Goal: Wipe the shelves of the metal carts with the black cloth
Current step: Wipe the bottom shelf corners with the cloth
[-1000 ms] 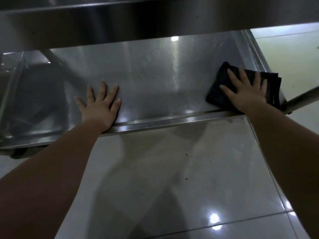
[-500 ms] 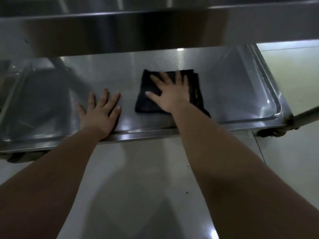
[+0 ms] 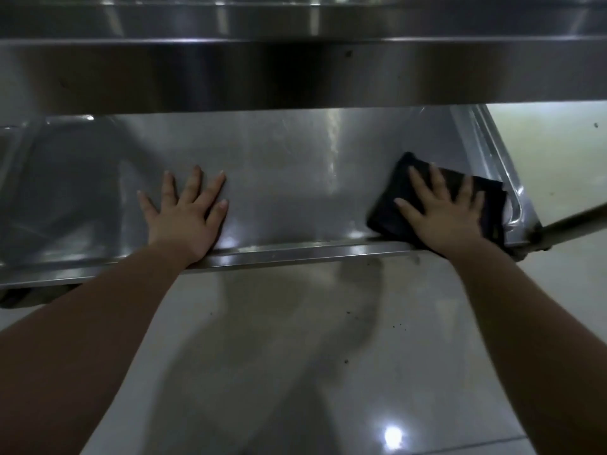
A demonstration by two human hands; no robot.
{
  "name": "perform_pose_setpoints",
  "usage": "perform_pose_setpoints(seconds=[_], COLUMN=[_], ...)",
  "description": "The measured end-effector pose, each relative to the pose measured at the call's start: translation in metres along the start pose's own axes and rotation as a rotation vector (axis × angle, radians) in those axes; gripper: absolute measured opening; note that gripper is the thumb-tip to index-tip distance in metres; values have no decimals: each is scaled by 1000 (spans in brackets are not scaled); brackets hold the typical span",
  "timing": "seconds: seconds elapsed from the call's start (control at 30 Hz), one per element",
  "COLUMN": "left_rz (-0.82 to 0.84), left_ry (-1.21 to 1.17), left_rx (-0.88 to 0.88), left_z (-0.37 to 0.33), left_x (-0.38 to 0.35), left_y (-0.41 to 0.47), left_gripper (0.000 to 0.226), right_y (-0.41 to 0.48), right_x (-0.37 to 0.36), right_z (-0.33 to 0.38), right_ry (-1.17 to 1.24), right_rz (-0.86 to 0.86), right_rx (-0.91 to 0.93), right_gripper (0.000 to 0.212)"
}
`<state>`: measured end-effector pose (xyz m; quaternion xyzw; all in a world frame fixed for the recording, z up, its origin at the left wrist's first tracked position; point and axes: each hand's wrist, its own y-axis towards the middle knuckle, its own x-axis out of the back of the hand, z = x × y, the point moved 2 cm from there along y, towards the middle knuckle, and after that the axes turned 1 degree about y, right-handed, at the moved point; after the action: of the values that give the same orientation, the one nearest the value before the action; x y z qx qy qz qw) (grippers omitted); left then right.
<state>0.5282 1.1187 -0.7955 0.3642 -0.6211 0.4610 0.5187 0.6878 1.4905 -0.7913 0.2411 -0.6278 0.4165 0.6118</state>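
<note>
Head view: black cloth moved right.

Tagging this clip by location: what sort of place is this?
Probably a commercial kitchen or canteen: a steel cart shelf under another steel shelf, on a glossy tiled floor.

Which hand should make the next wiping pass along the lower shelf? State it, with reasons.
The right hand. It already lies flat on the black cloth at the lower shelf's right end. The left hand is bare, spread flat on the metal, apparently bracing.
</note>
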Motion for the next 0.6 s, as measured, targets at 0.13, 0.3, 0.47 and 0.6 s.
perform_pose_setpoints(seconds=[0.13,0.3,0.47,0.6], left_rz=[15,8,15,-40], left_ry=[-9,-33,-2,9], left_rx=[3,-9,16,-143], left_z=[2,4,-1,-68], left_x=[1,1,6,14], left_y=[0,1,-2,-6], left_gripper=[54,54,56,54], right_y=[-28,-42,-11,-10], right_x=[-18,-23,-17,-16], right_z=[121,172,93,82], right_ry=[-38,-24,-40,-40], right_rz=[1,44,9,40], right_rx=[251,540,299,277], right_gripper=[70,69,69,69])
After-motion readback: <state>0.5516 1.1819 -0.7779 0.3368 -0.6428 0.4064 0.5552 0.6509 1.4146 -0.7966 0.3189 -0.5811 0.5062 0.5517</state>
